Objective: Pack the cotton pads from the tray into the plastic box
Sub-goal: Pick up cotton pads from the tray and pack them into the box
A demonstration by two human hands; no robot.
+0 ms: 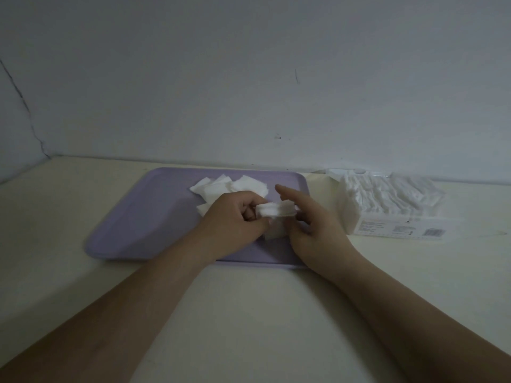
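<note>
A lilac tray (154, 217) lies on the table ahead of me. Several loose white cotton pads (235, 186) are scattered at its far middle. Above the tray's right half, my left hand (235, 219) grips one end of a small stack of cotton pads (275, 210). My right hand (307, 225) holds the other end, thumb underneath and index finger stretched out. Another pad (273, 233) lies on the tray just beneath the hands. The clear plastic box (392, 214) stands right of the tray, packed with white pads.
The cream table (249, 313) runs up to a pale wall close behind the tray and box. The box's open lid (356, 172) lies behind it against the wall. Bare table stretches left of the tray and in front of it.
</note>
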